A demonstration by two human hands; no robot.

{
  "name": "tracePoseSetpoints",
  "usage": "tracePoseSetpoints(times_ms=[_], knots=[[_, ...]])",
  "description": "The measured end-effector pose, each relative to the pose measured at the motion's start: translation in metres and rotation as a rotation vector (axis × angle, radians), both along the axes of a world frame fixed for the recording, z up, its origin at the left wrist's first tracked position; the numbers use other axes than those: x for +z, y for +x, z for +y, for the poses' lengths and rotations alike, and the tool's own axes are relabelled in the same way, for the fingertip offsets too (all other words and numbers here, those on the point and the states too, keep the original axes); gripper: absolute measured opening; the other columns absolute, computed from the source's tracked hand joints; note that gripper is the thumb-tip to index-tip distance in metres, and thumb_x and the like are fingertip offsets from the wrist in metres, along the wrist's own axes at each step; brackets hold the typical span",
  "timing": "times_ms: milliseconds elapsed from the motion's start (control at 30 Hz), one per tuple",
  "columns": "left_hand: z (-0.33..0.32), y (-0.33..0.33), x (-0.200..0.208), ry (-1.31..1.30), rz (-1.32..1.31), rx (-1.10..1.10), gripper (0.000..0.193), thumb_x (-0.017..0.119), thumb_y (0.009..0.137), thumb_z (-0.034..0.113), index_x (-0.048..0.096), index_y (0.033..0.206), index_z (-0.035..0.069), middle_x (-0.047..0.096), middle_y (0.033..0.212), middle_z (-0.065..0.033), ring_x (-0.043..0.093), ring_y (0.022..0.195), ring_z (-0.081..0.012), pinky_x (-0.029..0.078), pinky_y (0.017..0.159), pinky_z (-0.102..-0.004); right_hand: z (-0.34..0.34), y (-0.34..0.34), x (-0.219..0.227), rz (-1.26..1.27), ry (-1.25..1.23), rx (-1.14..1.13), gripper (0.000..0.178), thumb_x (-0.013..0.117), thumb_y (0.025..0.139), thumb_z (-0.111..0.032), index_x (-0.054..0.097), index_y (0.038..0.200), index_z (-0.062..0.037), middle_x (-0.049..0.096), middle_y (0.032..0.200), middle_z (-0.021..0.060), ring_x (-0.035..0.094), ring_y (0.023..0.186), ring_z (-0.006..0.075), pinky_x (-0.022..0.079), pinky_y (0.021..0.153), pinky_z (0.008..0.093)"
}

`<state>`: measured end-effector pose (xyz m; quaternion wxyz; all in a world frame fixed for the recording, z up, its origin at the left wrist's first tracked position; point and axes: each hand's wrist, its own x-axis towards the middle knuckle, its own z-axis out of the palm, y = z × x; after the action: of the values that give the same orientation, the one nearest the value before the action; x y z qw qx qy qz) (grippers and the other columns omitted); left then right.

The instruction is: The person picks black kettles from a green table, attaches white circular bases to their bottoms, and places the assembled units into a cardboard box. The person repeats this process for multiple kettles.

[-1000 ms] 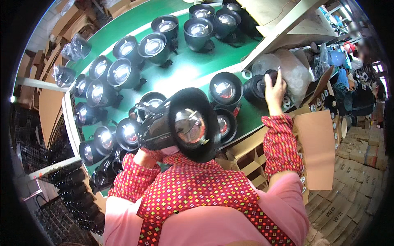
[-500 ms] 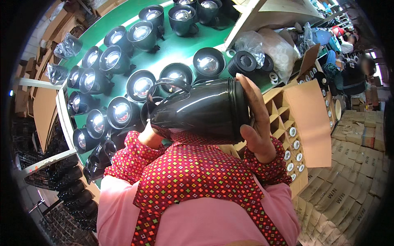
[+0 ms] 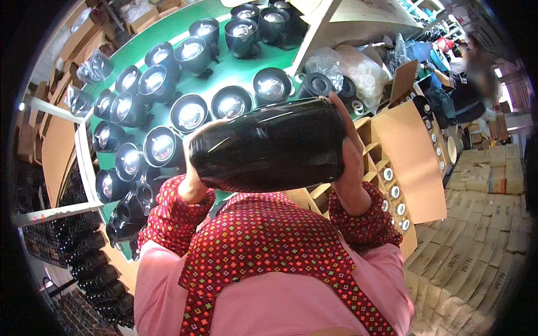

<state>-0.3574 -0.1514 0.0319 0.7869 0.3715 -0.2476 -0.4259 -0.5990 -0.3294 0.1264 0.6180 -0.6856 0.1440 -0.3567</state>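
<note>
A glossy black jug body (image 3: 269, 147) lies sideways in front of my chest, held up between both hands. My left hand (image 3: 192, 168) is closed around its narrower left end. My right hand (image 3: 350, 159) grips the wider right end, with fingers over the rim and palm against it. The jug's handle is out of sight. Just beyond it, black jugs with shiny silver insides, such as one jug (image 3: 232, 103), stand on the green table (image 3: 224, 73).
A stack of black rings (image 3: 316, 84) and clear plastic bags (image 3: 358, 70) lie at the table's right. A divided carton (image 3: 412, 168) holds white-ended pieces. Stacked brown cartons (image 3: 465, 241) fill the right floor. Black jugs (image 3: 101, 263) hang or stand at lower left. A person (image 3: 476, 84) is far right.
The jug has turned about its length, so its handle no longer shows. My left hand has come up onto its left end. My right hand has shifted slightly along its rim.
</note>
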Motion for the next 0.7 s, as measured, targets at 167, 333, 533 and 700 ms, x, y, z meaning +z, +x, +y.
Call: tracePoseSetpoints(times_ms=[167,333,533,700], knots=[[0.008,-0.003,0.083,-0.049,-0.91,0.243,0.051,0.074,0.095,0.03,0.069,0.123,-0.013,0.076,0.118,-0.021,0.074,0.108,-0.0262,0.058,0.098,-0.0383,0.012,0.009,0.012,-0.156,0.264,0.133,0.087,0.044,0.107,-0.063,0.027,0.165,-0.0004,0.055,0.152,0.0173,0.057,0.138,0.0274,0.045,0.117,0.0418],[0.015,-0.01,0.075,-0.062,-1.162,0.47,0.044,0.077,0.092,0.026,0.073,0.116,-0.011,0.077,0.113,-0.0219,0.076,0.105,-0.0302,0.059,0.095,-0.0383,0.015,0.003,0.031,-0.086,0.552,0.184,0.077,0.042,0.111,-0.056,0.029,0.165,-0.0024,0.053,0.153,0.0167,0.055,0.139,0.026,0.043,0.118,0.0413],[0.024,-0.031,0.068,0.01,-0.916,0.38,0.044,0.077,0.094,0.024,0.071,0.119,-0.012,0.077,0.109,-0.0156,0.074,0.099,-0.022,0.058,0.092,-0.0343,0.023,-0.008,0.012,-0.052,0.282,0.095,0.069,0.041,0.113,-0.044,0.036,0.162,0.0043,0.062,0.142,0.0162,0.062,0.129,0.0234,0.045,0.114,0.0374],[0.031,-0.037,0.075,0.169,-0.763,0.287,0.042,0.077,0.093,0.02,0.07,0.121,-0.01,0.077,0.11,-0.0114,0.072,0.099,-0.0161,0.057,0.092,-0.0301,0.025,-0.022,0.01,-0.041,-0.204,0.004,0.081,0.048,0.107,-0.053,0.039,0.158,0.0088,0.059,0.145,0.0227,0.059,0.132,0.0303,0.042,0.115,0.0408]])
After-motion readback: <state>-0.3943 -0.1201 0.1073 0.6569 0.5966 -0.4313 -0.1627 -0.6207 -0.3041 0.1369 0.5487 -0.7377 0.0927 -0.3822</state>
